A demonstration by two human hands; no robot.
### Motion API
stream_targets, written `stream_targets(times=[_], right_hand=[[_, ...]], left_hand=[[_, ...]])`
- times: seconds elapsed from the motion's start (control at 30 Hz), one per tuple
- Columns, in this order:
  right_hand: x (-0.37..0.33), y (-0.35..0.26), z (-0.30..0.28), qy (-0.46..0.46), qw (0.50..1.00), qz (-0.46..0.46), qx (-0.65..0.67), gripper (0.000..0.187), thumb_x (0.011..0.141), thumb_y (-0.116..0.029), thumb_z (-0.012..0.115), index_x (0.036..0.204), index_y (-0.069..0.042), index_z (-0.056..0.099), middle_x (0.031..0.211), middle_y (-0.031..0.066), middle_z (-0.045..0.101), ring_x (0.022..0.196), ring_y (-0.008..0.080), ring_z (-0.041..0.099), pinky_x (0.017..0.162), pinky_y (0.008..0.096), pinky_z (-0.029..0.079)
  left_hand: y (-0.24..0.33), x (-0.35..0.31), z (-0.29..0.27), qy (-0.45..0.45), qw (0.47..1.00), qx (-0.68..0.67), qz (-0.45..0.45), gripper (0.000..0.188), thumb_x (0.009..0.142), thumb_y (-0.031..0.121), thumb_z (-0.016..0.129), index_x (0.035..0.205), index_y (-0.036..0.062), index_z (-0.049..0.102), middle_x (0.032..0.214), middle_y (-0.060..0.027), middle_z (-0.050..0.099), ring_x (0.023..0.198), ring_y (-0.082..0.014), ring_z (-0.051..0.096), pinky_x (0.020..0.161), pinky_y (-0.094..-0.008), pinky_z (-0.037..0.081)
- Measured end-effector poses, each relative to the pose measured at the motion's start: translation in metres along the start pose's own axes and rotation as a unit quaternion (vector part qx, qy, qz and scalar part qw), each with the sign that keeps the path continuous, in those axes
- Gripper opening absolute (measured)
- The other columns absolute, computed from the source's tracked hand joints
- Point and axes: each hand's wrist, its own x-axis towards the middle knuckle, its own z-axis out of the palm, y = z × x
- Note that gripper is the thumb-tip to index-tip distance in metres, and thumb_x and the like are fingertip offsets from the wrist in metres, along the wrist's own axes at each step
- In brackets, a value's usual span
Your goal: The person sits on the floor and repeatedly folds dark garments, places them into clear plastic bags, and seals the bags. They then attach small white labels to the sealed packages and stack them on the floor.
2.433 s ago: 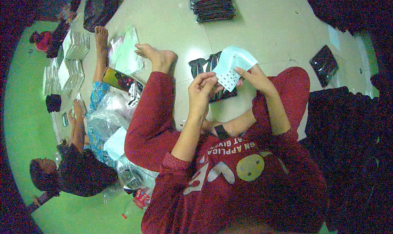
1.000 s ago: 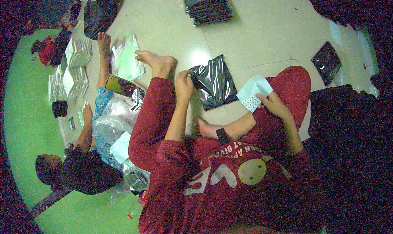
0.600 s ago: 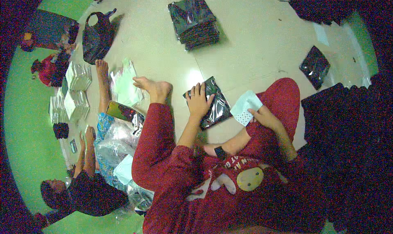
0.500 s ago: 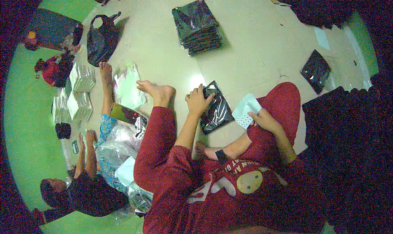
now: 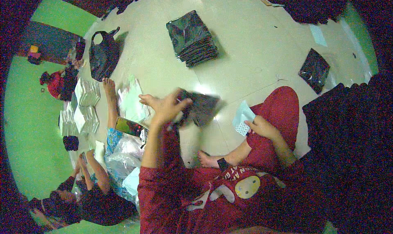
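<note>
My left hand [image 5: 164, 110] is raised over the floor, fingers curled at the near edge of a flat black plastic-wrapped packet [image 5: 201, 108]. Both are smeared by motion, and the packet hangs tilted to the hand's right. Closed near my bent right knee, my right hand [image 5: 265, 127] pinches a pale blue sheet [image 5: 243, 116] with a dotted patch at its lower end. The sheet stands up from the fingers, leaning left. Farther off on the tiles sits a neat stack of similar black packets [image 5: 189, 33].
At the right lies another black packet [image 5: 314, 70] beside dark heaped fabric [image 5: 344, 131]. A black bag [image 5: 104, 56] stands at the far left, near white stacked packets [image 5: 86, 118]. A phone [image 5: 130, 126] and clear plastic [image 5: 125, 158] lie by a seated co-worker [image 5: 100, 199].
My left hand has moved left and nearer to me, taking the black packet up off the floor. My right hand keeps the blue sheet, now turned more upright. The co-worker's arms have shifted.
</note>
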Motion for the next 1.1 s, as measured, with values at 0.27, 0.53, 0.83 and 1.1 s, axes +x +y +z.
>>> stream_targets(times=[0.27,0.53,0.83,1.1], right_hand=[[0.003,0.007,0.005,-0.030,0.999,-0.002,-0.017,0.033,0.084,-0.028,0.045,0.090,0.003,0.053,0.075,0.0220,0.057,0.071,0.0363,0.057,0.065,0.0420,0.046],[0.001,0.000,0.004,-0.027,0.996,-0.014,-0.079,0.039,0.084,-0.026,0.044,0.110,0.002,0.044,0.084,0.0244,0.057,0.076,0.0394,0.056,0.069,0.0457,0.045],[-0.002,-0.013,-0.003,-0.035,0.996,-0.017,-0.076,0.036,0.085,-0.026,0.043,0.108,0.002,0.045,0.090,0.0242,0.055,0.083,0.0385,0.054,0.074,0.0443,0.043],[-0.002,-0.014,-0.005,-0.052,0.993,-0.026,-0.099,0.041,0.086,-0.027,0.039,0.114,0.003,0.041,0.091,0.0244,0.055,0.083,0.0379,0.054,0.074,0.0451,0.044]], left_hand=[[-0.015,0.095,-0.091,0.314,0.557,-0.769,0.005,0.026,0.078,0.009,0.056,0.102,0.0037,0.047,0.097,-0.0128,0.054,0.086,-0.0243,0.056,0.076,-0.0393,0.048],[-0.036,0.216,0.026,0.166,0.305,-0.924,-0.161,0.021,0.080,0.008,0.052,0.096,-0.0054,0.047,0.093,-0.0188,0.055,0.081,-0.0322,0.058,0.070,-0.0385,0.054],[-0.038,0.186,0.007,0.133,0.669,-0.702,-0.202,0.033,0.079,0.026,0.058,0.097,-0.0005,0.049,0.090,-0.0102,0.056,0.080,-0.0234,0.057,0.062,-0.0349,0.053],[-0.051,0.198,-0.001,0.223,0.813,-0.460,-0.280,0.059,0.072,0.050,0.057,0.107,0.0028,0.047,0.083,-0.0057,0.051,0.073,-0.0153,0.047,0.063,-0.0317,0.041]])
